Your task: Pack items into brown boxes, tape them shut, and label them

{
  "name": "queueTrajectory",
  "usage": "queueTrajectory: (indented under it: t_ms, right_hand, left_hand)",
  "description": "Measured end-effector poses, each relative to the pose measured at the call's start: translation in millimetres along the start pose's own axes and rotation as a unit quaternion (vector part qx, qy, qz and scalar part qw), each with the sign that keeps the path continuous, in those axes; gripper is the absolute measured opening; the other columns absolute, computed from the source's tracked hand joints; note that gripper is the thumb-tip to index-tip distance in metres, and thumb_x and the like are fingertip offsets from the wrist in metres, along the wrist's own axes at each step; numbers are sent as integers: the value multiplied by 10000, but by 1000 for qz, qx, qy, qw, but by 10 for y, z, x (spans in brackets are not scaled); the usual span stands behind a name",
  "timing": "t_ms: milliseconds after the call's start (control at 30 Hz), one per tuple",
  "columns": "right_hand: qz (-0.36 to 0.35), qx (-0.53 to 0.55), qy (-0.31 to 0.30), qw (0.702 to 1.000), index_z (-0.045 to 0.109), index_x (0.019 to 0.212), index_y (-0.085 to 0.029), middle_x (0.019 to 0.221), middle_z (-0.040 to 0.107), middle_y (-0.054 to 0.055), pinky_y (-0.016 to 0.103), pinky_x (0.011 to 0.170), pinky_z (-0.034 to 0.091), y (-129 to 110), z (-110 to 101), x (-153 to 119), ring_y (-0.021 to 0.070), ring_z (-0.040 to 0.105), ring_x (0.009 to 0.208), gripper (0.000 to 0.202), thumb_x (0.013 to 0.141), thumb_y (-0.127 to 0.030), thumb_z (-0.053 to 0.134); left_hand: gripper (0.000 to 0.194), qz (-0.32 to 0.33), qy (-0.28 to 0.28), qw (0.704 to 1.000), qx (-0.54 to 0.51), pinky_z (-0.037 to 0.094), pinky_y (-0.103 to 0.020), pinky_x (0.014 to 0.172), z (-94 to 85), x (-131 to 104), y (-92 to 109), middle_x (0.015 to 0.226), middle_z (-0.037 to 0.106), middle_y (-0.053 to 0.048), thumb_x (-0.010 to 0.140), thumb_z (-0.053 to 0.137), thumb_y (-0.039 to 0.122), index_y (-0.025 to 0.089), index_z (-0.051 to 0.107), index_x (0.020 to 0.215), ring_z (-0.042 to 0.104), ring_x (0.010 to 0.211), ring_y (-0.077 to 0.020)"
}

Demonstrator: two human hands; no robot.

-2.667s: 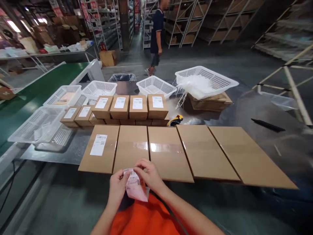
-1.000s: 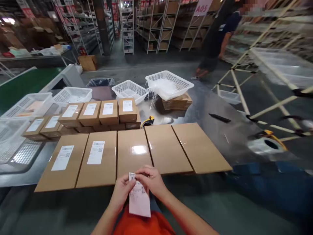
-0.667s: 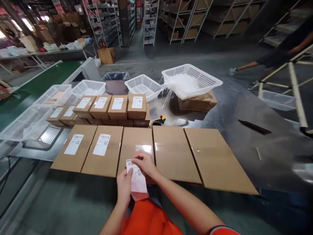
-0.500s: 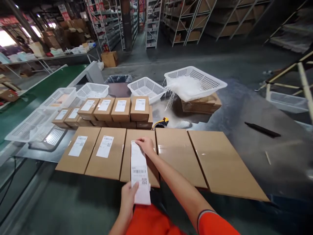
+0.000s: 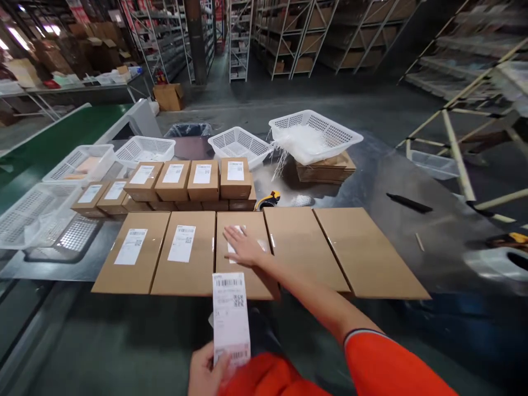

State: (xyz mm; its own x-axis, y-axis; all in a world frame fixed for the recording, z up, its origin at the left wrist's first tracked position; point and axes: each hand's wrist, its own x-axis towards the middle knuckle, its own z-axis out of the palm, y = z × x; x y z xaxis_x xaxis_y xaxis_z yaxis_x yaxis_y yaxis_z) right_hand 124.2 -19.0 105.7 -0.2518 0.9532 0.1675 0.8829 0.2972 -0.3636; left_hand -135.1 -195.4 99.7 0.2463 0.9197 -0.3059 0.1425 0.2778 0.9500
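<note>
My right hand [image 5: 244,246] lies flat with fingers stretched out on a white shipping label on the middle cardboard box [image 5: 251,283], covering much of that label. Low in front of me, my left hand [image 5: 208,369] pinches a strip of printed shipping labels [image 5: 231,308] between thumb and fingers. The strip stands up from the hand, its barcode and square code facing me. To the left, two boxes in the same row carry a label each, such as this label [image 5: 181,243]. The two boxes on the right, including this cardboard box [image 5: 305,247], show bare tops.
Smaller labelled boxes [image 5: 173,181] are stacked behind the row. A yellow tape dispenser [image 5: 269,200] sits beside them. White plastic baskets [image 5: 239,144] stand farther back, one on flattened cardboard [image 5: 328,171]. A black tool [image 5: 409,203] lies on the metal table [image 5: 371,181] at right.
A label has come away from the strip and now lies on the middle box under my flattened right hand. My left hand has moved lower with the strip. The view has shifted right.
</note>
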Motion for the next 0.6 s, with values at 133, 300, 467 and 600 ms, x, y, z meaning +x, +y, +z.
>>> queueTrajectory:
  t_ms: [133, 300, 467, 600]
  right_hand:
    - [124, 41, 88, 988, 382, 1417, 50, 1511, 297, 279, 574, 1161, 42, -78, -32, -56, 384, 200, 1438, 653, 910, -343, 506]
    - [3, 146, -4, 989, 572, 1312, -139, 1457, 467, 140, 446, 1190, 196, -589, 46, -1021, 279, 323, 1411, 569, 828, -437, 604]
    - [200, 533, 143, 810, 586, 1243, -185, 1212, 654, 143, 437, 936, 498, -739, -225, -1545, 248, 632, 1097, 599, 933, -612, 303]
    - [311, 572, 284, 704, 653, 1005, -195, 846, 701, 36, 302, 668, 534, -671, -549, -1630, 182, 655, 726, 469, 654, -485, 768]
  left_hand:
    - [499, -2, -36, 999, -15, 561, -338, 715, -152, 177, 239, 828, 764, -112, 644, 722, 604, 138, 781, 813, 694, 796, -300]
    - [503, 5, -89, 995, -32, 562, -342, 715, -148, 272, 236, 843, 763, -123, 632, 744, 588, 129, 771, 837, 693, 792, -290]
    - [453, 23, -203, 978, -49, 544, -348, 757, 177, 294, 231, 905, 760, -124, 705, 716, 534, 128, 760, 900, 683, 833, -279]
    - [471, 42, -291, 956, -7, 525, -339, 764, 563, 328, 191, 904, 754, -127, 718, 690, 555, 117, 759, 876, 675, 830, -273]
